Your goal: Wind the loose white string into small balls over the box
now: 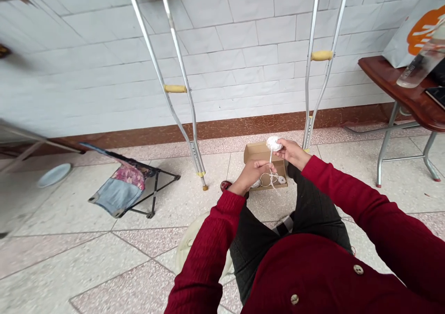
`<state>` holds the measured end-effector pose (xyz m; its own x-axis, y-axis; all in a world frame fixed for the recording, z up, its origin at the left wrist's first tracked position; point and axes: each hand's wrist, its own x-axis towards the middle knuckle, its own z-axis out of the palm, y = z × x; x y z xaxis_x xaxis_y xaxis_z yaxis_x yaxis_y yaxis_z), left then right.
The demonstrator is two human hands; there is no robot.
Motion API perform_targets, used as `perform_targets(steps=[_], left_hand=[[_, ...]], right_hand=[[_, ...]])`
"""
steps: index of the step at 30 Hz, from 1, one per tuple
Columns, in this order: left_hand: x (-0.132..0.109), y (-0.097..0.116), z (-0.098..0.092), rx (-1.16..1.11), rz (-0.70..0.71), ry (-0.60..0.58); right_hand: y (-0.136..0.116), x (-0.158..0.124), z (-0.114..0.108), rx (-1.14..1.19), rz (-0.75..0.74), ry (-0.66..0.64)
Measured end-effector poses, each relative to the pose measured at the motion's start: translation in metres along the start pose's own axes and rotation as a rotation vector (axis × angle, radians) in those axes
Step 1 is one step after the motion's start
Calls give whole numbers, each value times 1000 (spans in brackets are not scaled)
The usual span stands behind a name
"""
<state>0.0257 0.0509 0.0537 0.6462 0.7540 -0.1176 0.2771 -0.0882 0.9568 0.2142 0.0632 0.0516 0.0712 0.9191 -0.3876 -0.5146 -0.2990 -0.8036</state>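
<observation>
A ball of white yarn (273,143) is held in my right hand (291,152), its fingers closed around the near side. From the ball a white strand (271,155) runs down to my left hand (255,172), where thumb and fingers pinch it. Below both hands an open cardboard box (255,152) sits on the floor. Inside it lie a small white wound piece (281,179) and loose, tangled strands; my left hand covers part of the box.
Two metal crutches (175,89) (321,55) lean on the tiled wall. A folding stool (125,189) stands at left, near a pale plate-like disc (54,175). At right, a brown table (392,80) bears a plastic bottle (415,71) and a bag (406,31).
</observation>
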Motion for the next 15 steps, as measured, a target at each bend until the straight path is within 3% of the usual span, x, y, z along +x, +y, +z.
perform_targets(steps=[3, 8, 12, 15], left_hand=[[-10, -8, 4, -83, -21, 5], [-13, -24, 9, -68, -4, 9], [-11, -32, 6, 103, -7, 57], [-8, -31, -2, 365, 36, 149]], right_hand=[[-26, -3, 6, 92, 62, -101], [-53, -22, 18, 27, 0, -260], [-47, -35, 13, -123, 71, -392], [-25, -42, -4, -401, 153, -484]])
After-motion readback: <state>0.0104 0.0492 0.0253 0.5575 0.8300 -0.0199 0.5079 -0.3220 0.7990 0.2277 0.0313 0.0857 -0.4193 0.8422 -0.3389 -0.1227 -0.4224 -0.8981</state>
